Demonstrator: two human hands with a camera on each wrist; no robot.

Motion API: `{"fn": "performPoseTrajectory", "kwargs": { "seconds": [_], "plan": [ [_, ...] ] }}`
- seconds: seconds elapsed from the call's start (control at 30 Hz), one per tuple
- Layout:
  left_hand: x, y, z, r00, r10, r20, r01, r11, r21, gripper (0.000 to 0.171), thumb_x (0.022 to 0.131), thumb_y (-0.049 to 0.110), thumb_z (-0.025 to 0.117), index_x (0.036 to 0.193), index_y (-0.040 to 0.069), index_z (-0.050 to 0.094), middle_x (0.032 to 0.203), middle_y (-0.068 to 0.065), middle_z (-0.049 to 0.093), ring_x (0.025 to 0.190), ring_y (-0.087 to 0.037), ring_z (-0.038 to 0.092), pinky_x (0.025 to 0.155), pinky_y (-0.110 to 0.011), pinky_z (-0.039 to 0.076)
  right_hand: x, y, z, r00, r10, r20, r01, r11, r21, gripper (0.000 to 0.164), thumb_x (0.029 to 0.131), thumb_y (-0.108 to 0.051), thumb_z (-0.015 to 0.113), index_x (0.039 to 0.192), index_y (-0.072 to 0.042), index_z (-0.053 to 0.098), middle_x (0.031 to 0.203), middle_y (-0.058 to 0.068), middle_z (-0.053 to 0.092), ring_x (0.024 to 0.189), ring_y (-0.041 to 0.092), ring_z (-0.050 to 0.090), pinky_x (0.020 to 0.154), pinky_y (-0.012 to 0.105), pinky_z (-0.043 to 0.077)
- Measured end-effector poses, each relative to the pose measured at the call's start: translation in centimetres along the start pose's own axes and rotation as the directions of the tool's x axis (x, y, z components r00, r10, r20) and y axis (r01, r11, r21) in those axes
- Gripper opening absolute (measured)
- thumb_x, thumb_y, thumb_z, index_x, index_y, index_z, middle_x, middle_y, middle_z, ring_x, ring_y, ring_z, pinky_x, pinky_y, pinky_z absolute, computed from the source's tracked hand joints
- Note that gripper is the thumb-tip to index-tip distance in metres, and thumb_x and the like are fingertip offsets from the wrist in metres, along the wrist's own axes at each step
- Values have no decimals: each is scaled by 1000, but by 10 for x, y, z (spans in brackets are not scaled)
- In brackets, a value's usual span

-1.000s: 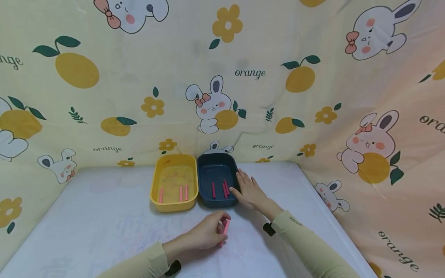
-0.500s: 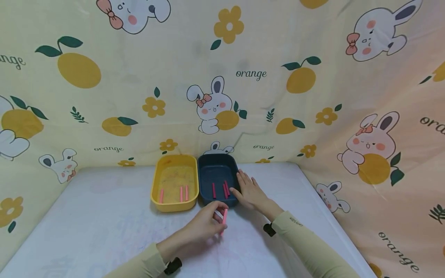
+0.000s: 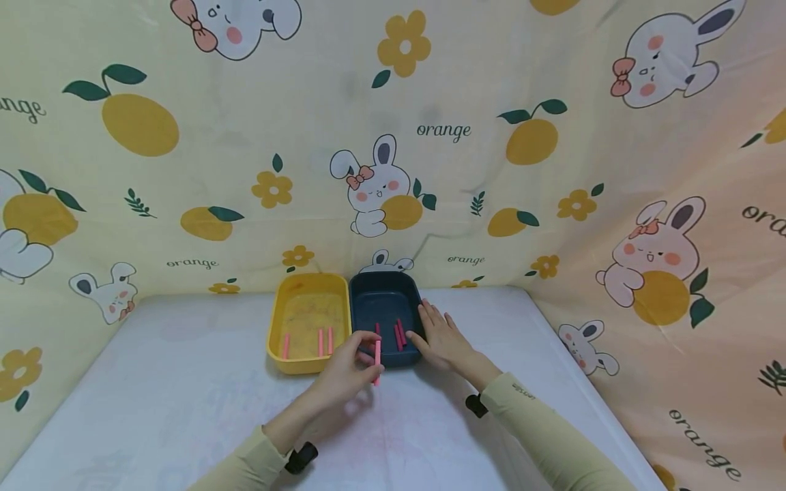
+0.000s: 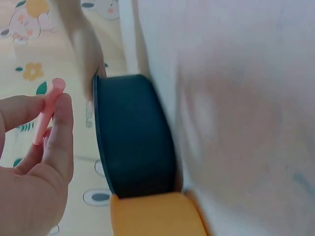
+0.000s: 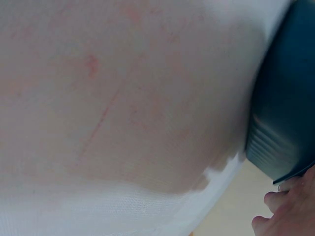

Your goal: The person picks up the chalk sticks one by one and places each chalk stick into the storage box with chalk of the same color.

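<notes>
My left hand [image 3: 344,372] pinches a light pink chalk-like stick [image 3: 377,361] between thumb and fingertips. It is over the front rim of the dark blue box [image 3: 383,303], near where it meets the yellow box [image 3: 307,366]. In the left wrist view the stick [image 4: 48,112] shows one round end. My right hand [image 3: 447,344] holds the blue box by its right side, thumb over the rim and fingers along the outer wall. Inside lie several dark pink sticks [image 3: 402,332], one partly hidden by the left hand. Light pink sticks [image 3: 321,343] lie in the yellow box.
Both boxes stand side by side at the back of the white-covered table [image 3: 196,395], close to a patterned cloth backdrop [image 3: 295,129]. Faint coloured smudges mark the table cover. The cloth also runs along the right side.
My left hand has moved forward and left with the pink stick, from in front of the boxes to over the blue box's front rim. My right hand has stayed on the blue box.
</notes>
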State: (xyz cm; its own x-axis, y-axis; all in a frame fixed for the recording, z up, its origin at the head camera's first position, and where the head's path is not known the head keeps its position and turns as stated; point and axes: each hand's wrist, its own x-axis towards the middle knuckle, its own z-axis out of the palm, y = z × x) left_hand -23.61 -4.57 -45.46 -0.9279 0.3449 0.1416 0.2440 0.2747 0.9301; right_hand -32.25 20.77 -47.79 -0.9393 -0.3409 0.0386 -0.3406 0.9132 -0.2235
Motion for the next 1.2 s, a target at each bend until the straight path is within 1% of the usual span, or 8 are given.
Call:
{"fn": "performPoseTrajectory", "kwargs": {
  "seconds": [0.1,0.3,0.57,0.63,0.73,0.83,0.93,1.2],
  "plan": [
    [3,-1,-7,999,-22,-43,21,1000,-13,50,95,3,74,139,8,52,128,-12,57,95,-20,65,73,-25,58,0,-1,-1,1000,-4,5,4,1000,1,82,108,-56,38,163,2,22,172,17,14,158,36,19,125,58,16],
    [8,-3,-25,987,-64,-148,64,998,0,51,94,7,76,140,9,54,126,-9,58,100,-20,65,80,-28,59,0,0,-1,1000,-10,10,10,1000,5,82,108,-57,36,163,2,20,173,16,12,158,34,17,126,57,15],
    [16,-11,-54,972,-112,-207,110,994,-23,54,95,5,74,143,5,51,128,-13,58,104,-26,66,77,-28,60,-1,0,-1,1000,-10,7,10,1000,15,82,108,-57,36,163,2,20,173,16,13,159,34,17,126,57,15],
    [17,-15,-62,971,-112,-212,111,994,-18,53,95,4,73,144,5,51,128,-14,57,104,-27,66,75,-27,60,0,1,0,1000,-9,9,9,1000,15,82,108,-57,36,164,1,19,173,15,12,159,34,17,126,57,15],
    [18,-19,-74,973,-104,-207,103,995,-14,51,97,3,71,143,5,50,128,-18,55,104,-29,66,77,-32,61,1,2,1,1000,-2,14,2,1000,16,83,108,-58,35,164,1,18,173,15,10,159,34,16,126,57,13],
    [19,-25,-85,979,-79,-189,77,997,-20,49,98,1,68,143,3,50,127,-22,54,101,-31,67,79,-40,62,1,4,2,1000,2,17,-2,1000,19,84,107,-60,34,164,0,17,174,14,10,159,34,15,126,57,12],
    [22,-32,-96,982,-78,-169,79,997,-2,48,98,-1,67,143,3,50,127,-23,53,99,-30,67,80,-40,62,1,4,2,1000,-7,10,6,1000,30,84,107,-59,35,164,1,19,173,16,11,159,35,16,126,58,13],
    [28,-44,-119,989,-94,-117,113,980,165,38,98,0,68,134,0,56,121,-23,60,97,-29,70,80,-39,62,2,3,2,1000,-10,17,9,999,30,85,107,-60,35,163,2,19,173,16,11,159,35,16,126,57,13]
  ]
}}
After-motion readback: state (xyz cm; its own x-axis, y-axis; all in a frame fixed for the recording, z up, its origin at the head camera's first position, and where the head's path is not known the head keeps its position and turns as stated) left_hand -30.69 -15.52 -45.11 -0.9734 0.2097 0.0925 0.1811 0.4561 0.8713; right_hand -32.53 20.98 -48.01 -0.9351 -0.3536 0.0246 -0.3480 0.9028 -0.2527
